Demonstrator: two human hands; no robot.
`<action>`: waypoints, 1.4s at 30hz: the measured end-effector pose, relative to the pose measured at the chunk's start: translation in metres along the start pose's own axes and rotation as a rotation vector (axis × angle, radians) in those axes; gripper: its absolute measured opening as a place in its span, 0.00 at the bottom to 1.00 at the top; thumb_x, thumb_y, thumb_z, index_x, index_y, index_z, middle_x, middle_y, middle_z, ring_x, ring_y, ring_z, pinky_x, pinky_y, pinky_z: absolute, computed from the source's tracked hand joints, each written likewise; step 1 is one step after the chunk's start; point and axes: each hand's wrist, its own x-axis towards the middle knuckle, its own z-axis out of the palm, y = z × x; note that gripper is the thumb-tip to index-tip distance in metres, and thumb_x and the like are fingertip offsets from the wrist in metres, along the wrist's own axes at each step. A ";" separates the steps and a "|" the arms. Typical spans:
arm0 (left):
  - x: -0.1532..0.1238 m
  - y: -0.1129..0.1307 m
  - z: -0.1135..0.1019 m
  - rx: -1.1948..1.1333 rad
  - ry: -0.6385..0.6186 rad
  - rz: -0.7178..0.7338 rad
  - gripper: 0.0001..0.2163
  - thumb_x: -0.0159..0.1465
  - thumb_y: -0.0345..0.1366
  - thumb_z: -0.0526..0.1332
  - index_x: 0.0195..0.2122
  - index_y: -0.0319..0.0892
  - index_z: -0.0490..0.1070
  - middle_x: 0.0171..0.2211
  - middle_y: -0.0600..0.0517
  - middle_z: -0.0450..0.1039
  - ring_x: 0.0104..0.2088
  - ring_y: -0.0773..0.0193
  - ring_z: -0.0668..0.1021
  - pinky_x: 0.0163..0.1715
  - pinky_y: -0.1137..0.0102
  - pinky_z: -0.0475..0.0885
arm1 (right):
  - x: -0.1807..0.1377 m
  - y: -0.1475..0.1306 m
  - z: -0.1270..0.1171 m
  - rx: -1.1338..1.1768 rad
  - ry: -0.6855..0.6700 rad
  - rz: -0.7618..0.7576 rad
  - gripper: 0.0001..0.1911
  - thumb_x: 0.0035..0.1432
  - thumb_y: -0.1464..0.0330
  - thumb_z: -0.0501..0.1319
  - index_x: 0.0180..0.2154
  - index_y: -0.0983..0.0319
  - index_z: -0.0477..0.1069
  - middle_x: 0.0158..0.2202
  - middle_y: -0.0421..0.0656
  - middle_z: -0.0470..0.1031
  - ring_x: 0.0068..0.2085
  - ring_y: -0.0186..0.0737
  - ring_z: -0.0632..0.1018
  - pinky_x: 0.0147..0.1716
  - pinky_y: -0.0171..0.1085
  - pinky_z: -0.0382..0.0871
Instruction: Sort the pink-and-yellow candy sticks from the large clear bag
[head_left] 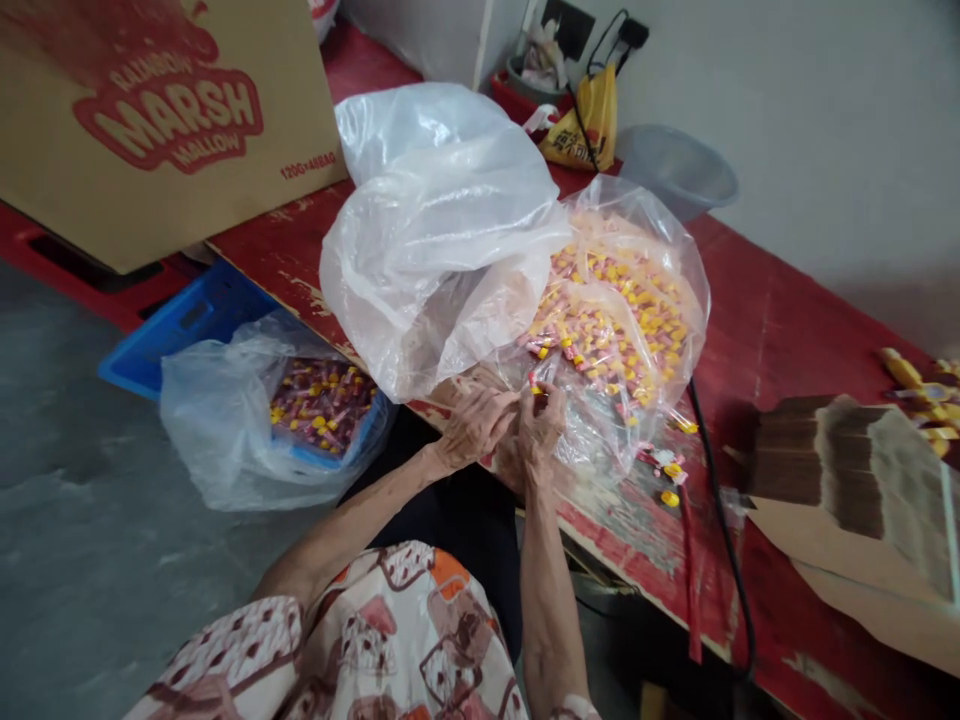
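Note:
My left hand [476, 422] and my right hand [538, 432] meet at the near edge of a worn red table [757, 330]. Both hands are closed in a pinch on one small red and yellow wrapped candy [534, 384]. Just beyond them lies an open clear plastic bag [622, 310] full of the same candies. A second, crumpled clear bag [442, 230] sits to its left, looking empty. A few loose candies [667, 480] lie on the table to the right of my hands.
On the floor at left, a blue crate [187, 325] holds another bag of candies [319, 400]. A marshmallow carton [165, 120] stands behind. A black cable [720, 500] crosses the table. Stacked brown cardboard pieces [847, 470] lie right; a grey bowl [675, 170] sits at back.

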 end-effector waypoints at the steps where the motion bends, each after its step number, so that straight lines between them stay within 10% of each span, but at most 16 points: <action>1: -0.004 0.000 -0.001 0.007 -0.009 -0.010 0.17 0.81 0.35 0.51 0.63 0.43 0.75 0.51 0.41 0.83 0.55 0.52 0.84 0.60 0.54 0.79 | -0.001 0.001 0.000 -0.003 -0.041 -0.014 0.14 0.72 0.58 0.57 0.48 0.58 0.76 0.43 0.48 0.80 0.44 0.47 0.79 0.49 0.46 0.77; 6: -0.012 -0.001 0.000 0.006 -0.135 0.019 0.19 0.79 0.32 0.49 0.62 0.42 0.76 0.48 0.42 0.83 0.50 0.53 0.85 0.54 0.58 0.80 | -0.002 0.005 0.001 0.000 -0.075 -0.015 0.14 0.72 0.60 0.56 0.49 0.58 0.77 0.45 0.48 0.81 0.45 0.46 0.80 0.50 0.45 0.77; 15: -0.019 -0.001 0.001 -0.065 -0.009 -0.016 0.19 0.80 0.33 0.50 0.66 0.42 0.74 0.54 0.40 0.83 0.57 0.53 0.84 0.60 0.57 0.79 | -0.003 0.002 -0.001 0.023 -0.079 -0.022 0.16 0.76 0.58 0.55 0.51 0.58 0.78 0.47 0.48 0.81 0.46 0.45 0.79 0.51 0.44 0.76; 23: 0.007 -0.055 -0.054 0.018 0.289 -0.310 0.18 0.79 0.32 0.50 0.66 0.41 0.70 0.60 0.39 0.76 0.62 0.53 0.80 0.65 0.59 0.78 | -0.003 0.004 0.000 0.037 -0.074 -0.040 0.17 0.77 0.58 0.55 0.50 0.58 0.79 0.47 0.47 0.81 0.47 0.46 0.79 0.52 0.45 0.75; 30: 0.041 -0.095 -0.077 0.287 -0.235 -0.517 0.24 0.72 0.25 0.54 0.67 0.42 0.73 0.63 0.38 0.71 0.53 0.50 0.84 0.53 0.59 0.83 | -0.001 0.001 -0.001 0.057 -0.063 -0.006 0.17 0.75 0.58 0.56 0.50 0.58 0.79 0.46 0.47 0.82 0.45 0.46 0.79 0.51 0.46 0.75; 34: 0.043 -0.098 -0.087 0.298 -0.264 -0.445 0.20 0.72 0.28 0.57 0.63 0.43 0.74 0.66 0.39 0.69 0.54 0.50 0.83 0.55 0.59 0.81 | -0.008 -0.008 0.002 0.045 0.040 -0.040 0.18 0.77 0.61 0.52 0.53 0.58 0.78 0.49 0.49 0.82 0.49 0.47 0.80 0.54 0.47 0.75; 42: 0.034 -0.106 -0.089 0.275 -0.239 -0.509 0.15 0.73 0.31 0.60 0.59 0.43 0.74 0.60 0.40 0.78 0.56 0.49 0.83 0.56 0.60 0.79 | -0.017 -0.019 0.004 0.067 -0.163 -0.086 0.16 0.77 0.62 0.54 0.52 0.57 0.79 0.49 0.48 0.83 0.49 0.45 0.81 0.53 0.44 0.76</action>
